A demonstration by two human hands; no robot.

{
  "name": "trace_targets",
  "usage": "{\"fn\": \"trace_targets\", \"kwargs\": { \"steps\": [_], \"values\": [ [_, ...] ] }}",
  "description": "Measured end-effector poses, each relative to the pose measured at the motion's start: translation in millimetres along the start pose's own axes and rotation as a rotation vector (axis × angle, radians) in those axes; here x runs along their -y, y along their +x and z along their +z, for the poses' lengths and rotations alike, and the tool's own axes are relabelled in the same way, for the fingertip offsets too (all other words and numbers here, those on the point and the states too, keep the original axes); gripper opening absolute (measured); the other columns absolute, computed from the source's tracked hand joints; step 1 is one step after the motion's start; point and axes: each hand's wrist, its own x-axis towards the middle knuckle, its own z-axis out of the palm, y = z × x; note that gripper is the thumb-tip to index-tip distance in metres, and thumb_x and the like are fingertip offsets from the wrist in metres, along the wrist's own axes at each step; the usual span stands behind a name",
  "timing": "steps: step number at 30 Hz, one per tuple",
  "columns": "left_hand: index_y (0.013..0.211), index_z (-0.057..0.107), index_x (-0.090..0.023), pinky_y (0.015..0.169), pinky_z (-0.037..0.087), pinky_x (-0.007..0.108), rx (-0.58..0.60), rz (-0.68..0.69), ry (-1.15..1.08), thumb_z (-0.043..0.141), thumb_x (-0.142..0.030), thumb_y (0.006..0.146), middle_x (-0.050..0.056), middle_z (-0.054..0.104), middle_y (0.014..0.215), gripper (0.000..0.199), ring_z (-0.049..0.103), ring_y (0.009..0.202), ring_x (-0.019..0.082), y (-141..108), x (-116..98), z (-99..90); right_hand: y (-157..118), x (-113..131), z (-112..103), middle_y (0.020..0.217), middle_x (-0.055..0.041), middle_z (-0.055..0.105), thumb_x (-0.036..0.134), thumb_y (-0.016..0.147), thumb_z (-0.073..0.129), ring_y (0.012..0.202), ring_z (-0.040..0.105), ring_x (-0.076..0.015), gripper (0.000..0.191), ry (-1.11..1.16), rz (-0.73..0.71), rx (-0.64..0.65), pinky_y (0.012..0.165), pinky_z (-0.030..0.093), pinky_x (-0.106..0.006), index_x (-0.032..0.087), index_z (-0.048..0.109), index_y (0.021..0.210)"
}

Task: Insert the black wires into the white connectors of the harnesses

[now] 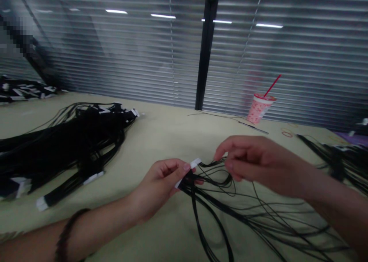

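Observation:
My left hand (169,176), with a dark braided band on its wrist, pinches a bundle of thin black cables (212,198) near a white connector (196,162). The white piece sticks out beyond my thumb. To the right, my right hand (250,158) is curled over loops of the same cables, its index finger and thumb bent around some thin strands. The inside of its grip is partly hidden. Loose cable ends fan out below my right forearm toward the lower right.
A large pile of black cables (71,139) with white connectors lies on the table (161,135) at left. More cables (347,162) are at right. A pink cup (260,108) with a red straw, a pen (253,127) and rubber bands (286,134) are near the blinds.

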Motion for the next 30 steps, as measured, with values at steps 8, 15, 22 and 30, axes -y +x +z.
{"fn": "trace_targets", "kwargs": {
  "steps": [8, 15, 22, 30],
  "values": [
    [0.079, 0.064, -0.015, 0.075, 0.044, 0.026, -0.032, -0.025, -0.017, 0.055, -0.028, 0.08, 0.004, 0.068, 0.077, 0.016, 0.063, 0.079, 0.017, 1, -2, -1.2, 2, 0, -61, 0.062, 0.0059, 0.06, 0.013, 0.08, 0.002, 0.036, 0.038, 0.007, 0.057, 0.856, 0.015, -0.327, 0.043, 0.025, -0.024, 0.005, 0.057, 0.07],
    [0.078, 0.064, -0.014, 0.071, 0.045, 0.024, -0.032, -0.016, -0.015, 0.053, -0.029, 0.082, 0.002, 0.066, 0.074, 0.019, 0.064, 0.074, 0.016, 5, 0, -4.8, 9, -29, -84, 0.115, -0.0015, 0.055, 0.014, 0.078, 0.033, 0.071, 0.055, -0.004, 0.032, 0.912, -0.172, -0.712, 0.05, 0.04, -0.019, 0.016, 0.065, 0.078],
    [0.08, 0.063, -0.013, 0.072, 0.046, 0.026, -0.023, -0.026, 0.004, 0.052, -0.028, 0.082, 0.002, 0.064, 0.073, 0.019, 0.062, 0.072, 0.015, 5, 2, -7.4, 18, -34, -86, 0.066, 0.002, 0.049, 0.019, 0.085, 0.041, 0.052, 0.042, -0.0018, 0.024, 0.848, -0.151, -0.602, 0.052, 0.038, -0.015, 0.019, 0.064, 0.077],
    [0.078, 0.063, -0.011, 0.066, 0.044, 0.023, -0.047, -0.052, 0.013, 0.053, -0.029, 0.081, 0.002, 0.062, 0.072, 0.02, 0.057, 0.067, 0.011, 8, 5, -8.4, 25, -38, -28, 0.063, 0.0011, 0.055, 0.018, 0.065, 0.065, 0.045, 0.041, -0.0042, 0.011, 0.339, -0.027, -0.395, 0.04, 0.031, -0.018, 0.016, 0.063, 0.075]
  ]
}}
